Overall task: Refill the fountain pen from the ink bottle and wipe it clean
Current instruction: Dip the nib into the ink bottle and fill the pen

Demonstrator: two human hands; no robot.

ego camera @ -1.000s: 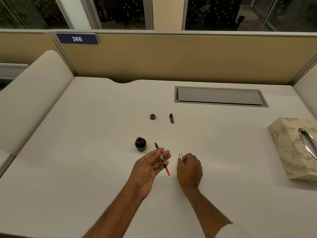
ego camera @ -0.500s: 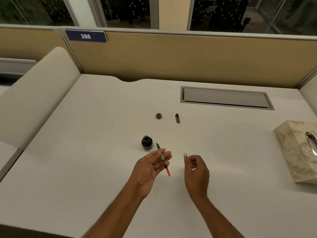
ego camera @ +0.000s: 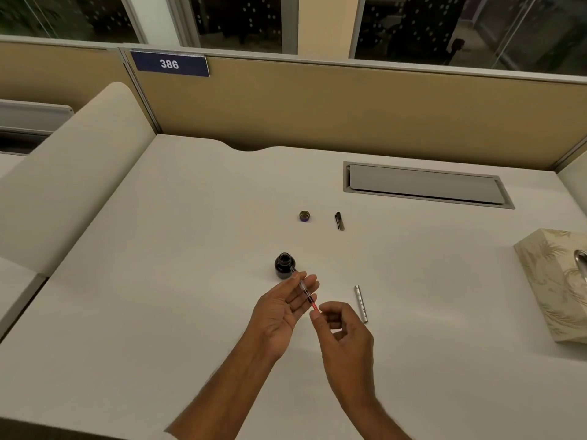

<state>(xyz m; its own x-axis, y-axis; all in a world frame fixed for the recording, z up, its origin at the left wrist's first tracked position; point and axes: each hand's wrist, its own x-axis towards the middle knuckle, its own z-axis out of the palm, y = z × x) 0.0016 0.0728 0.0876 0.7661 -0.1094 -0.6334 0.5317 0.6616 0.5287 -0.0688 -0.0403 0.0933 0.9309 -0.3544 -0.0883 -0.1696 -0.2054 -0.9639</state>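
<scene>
The left hand [ego camera: 282, 309] is spread, palm turned inward and fingers nearly straight, with the pen [ego camera: 304, 289] lying across them; whether the thumb pins it I cannot tell. The right hand [ego camera: 344, 338] has its fingers curled, thumb and forefinger pinching the pen's red rear end. The pen is bare of its barrel and slants up and away, its nib at the mouth of the open bottle [ego camera: 283, 265], which stands on the worktop [ego camera: 190, 281] just beyond the left fingertips. The pen looks light, thin and stiff, likely slick, and its clear middle seems fragile, so the firm hold belongs near the nib end, with only a light pinch on the red end. The bottle is small and squat and could tip if knocked. The barrel [ego camera: 361, 303] lies just right of the right hand. Further back sit the lid [ego camera: 304, 215] and cap [ego camera: 340, 221], and a tissue box [ego camera: 552, 281] stands well apart at the right edge.
</scene>
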